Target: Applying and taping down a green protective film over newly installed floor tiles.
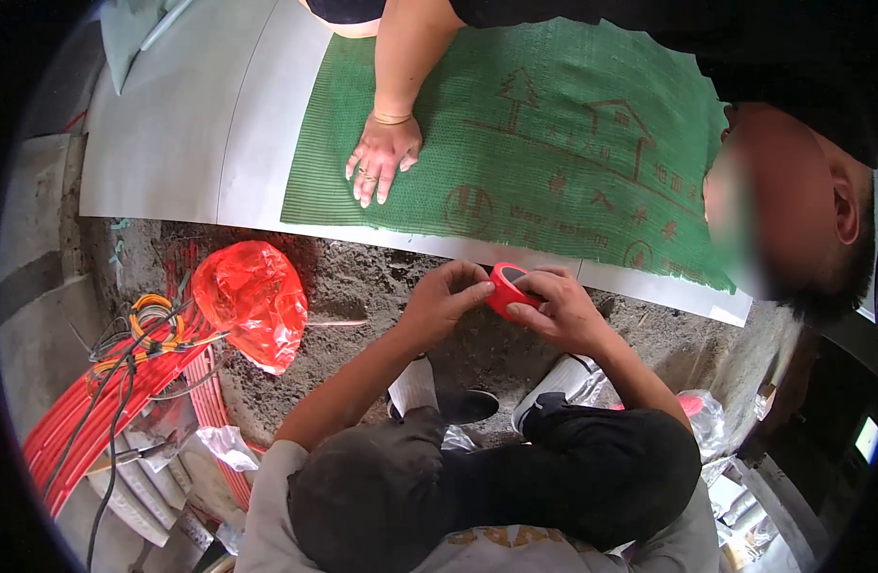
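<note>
A roll of red tape [502,301] is between my two hands, over the bare ground just short of the green sheet. My right hand [565,313] is closed round its right side, with fingers at the hole and the thumb along the near edge. On the opposite side, my left hand [441,302] pinches at the roll's left edge with thumb and forefinger. Whether a loose tape end is between those fingertips is too small to tell. Beyond my hands, the green woven sheet [410,205] with printed drawings covers pale flat boards [171,153].
Another person's hand [386,158] presses flat on the green sheet, and their head [792,205] leans in at right. To my left, a red plastic bag [251,301] lies by red conduits [95,420] and coiled yellow wires [157,320]. Rough dirt [339,349] surrounds my feet.
</note>
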### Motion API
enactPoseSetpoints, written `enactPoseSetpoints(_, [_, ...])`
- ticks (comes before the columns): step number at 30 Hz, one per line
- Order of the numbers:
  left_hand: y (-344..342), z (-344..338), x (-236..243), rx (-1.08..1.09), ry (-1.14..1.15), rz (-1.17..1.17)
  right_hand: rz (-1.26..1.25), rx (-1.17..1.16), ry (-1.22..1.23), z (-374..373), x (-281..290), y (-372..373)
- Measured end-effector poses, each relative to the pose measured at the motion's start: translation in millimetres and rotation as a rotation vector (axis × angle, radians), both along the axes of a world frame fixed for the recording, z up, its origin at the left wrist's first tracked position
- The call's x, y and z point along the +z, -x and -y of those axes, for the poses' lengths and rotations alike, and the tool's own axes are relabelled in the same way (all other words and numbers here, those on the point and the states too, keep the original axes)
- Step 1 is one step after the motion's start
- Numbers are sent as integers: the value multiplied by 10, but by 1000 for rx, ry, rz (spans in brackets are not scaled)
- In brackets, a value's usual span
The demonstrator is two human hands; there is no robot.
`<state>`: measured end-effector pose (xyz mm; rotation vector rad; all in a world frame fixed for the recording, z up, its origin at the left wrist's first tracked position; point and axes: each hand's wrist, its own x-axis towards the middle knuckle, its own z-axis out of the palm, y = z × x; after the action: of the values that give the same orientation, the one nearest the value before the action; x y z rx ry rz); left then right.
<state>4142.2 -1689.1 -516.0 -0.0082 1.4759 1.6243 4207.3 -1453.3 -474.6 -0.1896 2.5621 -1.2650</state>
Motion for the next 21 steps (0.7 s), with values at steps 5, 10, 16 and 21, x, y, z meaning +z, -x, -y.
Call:
enactPoseSetpoints(5, [-18,52,-19,4,150,-252,316,-39,118,-13,108,52])
enactPoseSetpoints(10, [-48,37,-9,89,166,-352,188,-15,53,11,161,86])
enactPoseSetpoints(16, [114,110,211,45,344,-419,62,4,-69,-60,173,116])
enactPoseSetpoints(21, [169,285,218,87,333,-499,-29,87,-62,-53,237,213])
